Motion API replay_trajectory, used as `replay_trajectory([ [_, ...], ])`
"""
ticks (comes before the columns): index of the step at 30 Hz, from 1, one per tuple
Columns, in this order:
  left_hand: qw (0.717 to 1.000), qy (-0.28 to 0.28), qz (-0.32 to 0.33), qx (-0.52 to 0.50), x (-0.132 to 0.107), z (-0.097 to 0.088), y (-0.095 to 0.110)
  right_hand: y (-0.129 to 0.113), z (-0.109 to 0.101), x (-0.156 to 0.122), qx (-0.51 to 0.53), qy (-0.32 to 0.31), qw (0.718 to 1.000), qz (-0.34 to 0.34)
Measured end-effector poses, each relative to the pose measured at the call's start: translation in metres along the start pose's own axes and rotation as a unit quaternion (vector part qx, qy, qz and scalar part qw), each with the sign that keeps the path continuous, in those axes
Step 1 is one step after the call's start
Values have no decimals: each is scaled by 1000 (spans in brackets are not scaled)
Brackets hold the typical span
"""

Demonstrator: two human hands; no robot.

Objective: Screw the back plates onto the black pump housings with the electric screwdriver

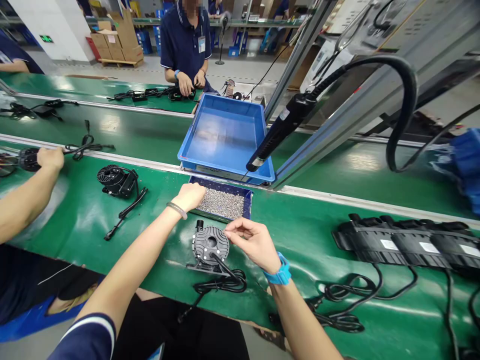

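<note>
A round black pump (pixel 210 245) with a coiled black cord (pixel 221 284) lies on the green belt in front of me. My right hand (pixel 252 241) pinches its fingertips together at the pump's right rim; what they hold is too small to make out. My left hand (pixel 191 196) reaches into a small blue tray of silver screws (pixel 224 204), fingers curled down among them. A blue watch is on my right wrist, a thin bracelet on my left.
A large blue bin (pixel 225 137) stands behind the screw tray. A black powered screwdriver (pixel 279 131) hangs on a thick cable over it. A row of black pumps (pixel 405 242) lies at right, another pump (pixel 116 181) at left. A neighbour's arm (pixel 32 192) reaches in from the left; a person works opposite.
</note>
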State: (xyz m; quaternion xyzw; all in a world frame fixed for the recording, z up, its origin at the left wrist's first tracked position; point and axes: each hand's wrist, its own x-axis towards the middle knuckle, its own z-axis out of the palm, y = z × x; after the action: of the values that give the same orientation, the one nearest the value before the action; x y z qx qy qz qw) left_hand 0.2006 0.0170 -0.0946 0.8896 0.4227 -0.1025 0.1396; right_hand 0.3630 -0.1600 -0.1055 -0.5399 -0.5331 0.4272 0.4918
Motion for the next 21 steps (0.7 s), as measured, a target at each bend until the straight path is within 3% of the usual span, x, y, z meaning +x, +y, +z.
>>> replay_trajectory([
  [6, 987, 128, 13, -95, -36, -1, -6, -5, -2, 4, -48, 10, 996, -78],
  [8, 963, 181, 16, -197, -51, 8, -7, -4, -2, 3, -51, 12, 994, -91],
  [9, 937, 209, 17, -279, -59, 14, -8, -2, -2, 2, -49, 11, 994, -92],
  [11, 849, 243, 19, -469, -75, 27, -6, 2, -3, -2, -38, 0, 996, -86],
  [13, 760, 231, 15, -607, -90, 40, -3, 7, -5, -8, -21, -18, 997, -67],
  [16, 690, 197, 0, -697, -104, 53, 5, 14, -13, -10, -3, -33, 999, -32],
  [18, 689, 200, 2, -697, -109, 57, 10, 15, -24, 0, -14, -3, 1000, -26],
  [21, 736, 231, 32, -636, -111, 57, 14, 6, -46, 34, -67, 143, 983, -95],
])
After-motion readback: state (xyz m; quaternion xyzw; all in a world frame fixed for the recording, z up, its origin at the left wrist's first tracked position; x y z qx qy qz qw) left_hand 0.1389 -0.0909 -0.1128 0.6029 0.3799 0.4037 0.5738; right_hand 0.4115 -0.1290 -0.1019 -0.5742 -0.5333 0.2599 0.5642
